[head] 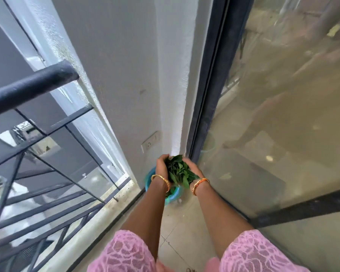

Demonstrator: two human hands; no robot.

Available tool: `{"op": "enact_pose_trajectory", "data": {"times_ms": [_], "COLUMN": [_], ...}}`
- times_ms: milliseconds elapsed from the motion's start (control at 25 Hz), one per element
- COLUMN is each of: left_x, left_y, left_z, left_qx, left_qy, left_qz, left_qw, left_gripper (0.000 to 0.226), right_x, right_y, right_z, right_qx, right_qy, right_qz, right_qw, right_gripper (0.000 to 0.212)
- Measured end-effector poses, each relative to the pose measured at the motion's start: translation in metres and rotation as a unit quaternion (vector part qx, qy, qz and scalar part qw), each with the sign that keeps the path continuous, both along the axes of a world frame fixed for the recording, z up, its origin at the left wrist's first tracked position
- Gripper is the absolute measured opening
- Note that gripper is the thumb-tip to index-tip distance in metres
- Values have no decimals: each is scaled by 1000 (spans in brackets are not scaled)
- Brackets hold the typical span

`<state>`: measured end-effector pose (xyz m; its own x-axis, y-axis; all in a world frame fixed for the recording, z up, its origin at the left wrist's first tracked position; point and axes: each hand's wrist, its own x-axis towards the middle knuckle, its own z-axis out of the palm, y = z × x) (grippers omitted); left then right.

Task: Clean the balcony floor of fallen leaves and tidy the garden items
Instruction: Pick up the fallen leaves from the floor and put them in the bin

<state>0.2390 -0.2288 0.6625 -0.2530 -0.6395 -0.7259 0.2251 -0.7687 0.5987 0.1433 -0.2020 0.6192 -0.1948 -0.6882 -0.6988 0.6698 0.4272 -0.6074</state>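
Head view: my left hand (162,166) and right hand (192,170) cup a bundle of green leaves (178,171) between them, each grip curled against the pile so none spill. I hold it directly above the blue bucket (172,197) in the corner. Room is narrow: wall (126,75) ahead, glass door (283,114) right, railing (37,81) left.

Green leaves (178,171); blue bucket (173,196); pink lace sleeves (124,254); gold bangles (162,179).
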Motion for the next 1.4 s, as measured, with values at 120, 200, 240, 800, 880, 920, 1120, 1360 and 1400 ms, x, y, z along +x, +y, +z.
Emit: {"op": "enact_pose_trajectory", "data": {"times_ms": [120,200,240,800,880,920,1120,1360,1400], "left_x": [7,8,8,13,17,19,15,11,11], "left_y": [-45,-70,-83,-162,-170,-171,-166,-145,-139], "left_z": [-32,-60,-76,-402,-418,-426,-432,-416,-407], "left_qx": [32,58,78,190,199,199,180,16,-24], "left_qy": [-5,-10,-14,-115,-150,-164,-208,-362,-391], "left_qz": [-55,-87,-95,-74,-111,-127,-158,-321,-355], "left_qw": [998,994,992,972,962,958,948,875,849], "left_gripper": [46,50,50,28,32,38,41,24,31], "right_x": [-4,-6,-9,-7,-9,-10,-14,-11,-8], "right_y": [-39,-57,-69,-143,-144,-146,-145,-127,-120], "right_z": [-38,-55,-71,-401,-410,-412,-419,-392,-385], "right_qx": [51,67,86,242,261,265,283,267,268], "right_qy": [44,48,49,22,25,22,14,105,155], "right_qz": [5,-11,-21,35,37,37,26,-30,-22], "right_qw": [998,997,995,969,964,963,959,958,950], "right_gripper": [58,35,30,54,41,36,40,21,19]}}
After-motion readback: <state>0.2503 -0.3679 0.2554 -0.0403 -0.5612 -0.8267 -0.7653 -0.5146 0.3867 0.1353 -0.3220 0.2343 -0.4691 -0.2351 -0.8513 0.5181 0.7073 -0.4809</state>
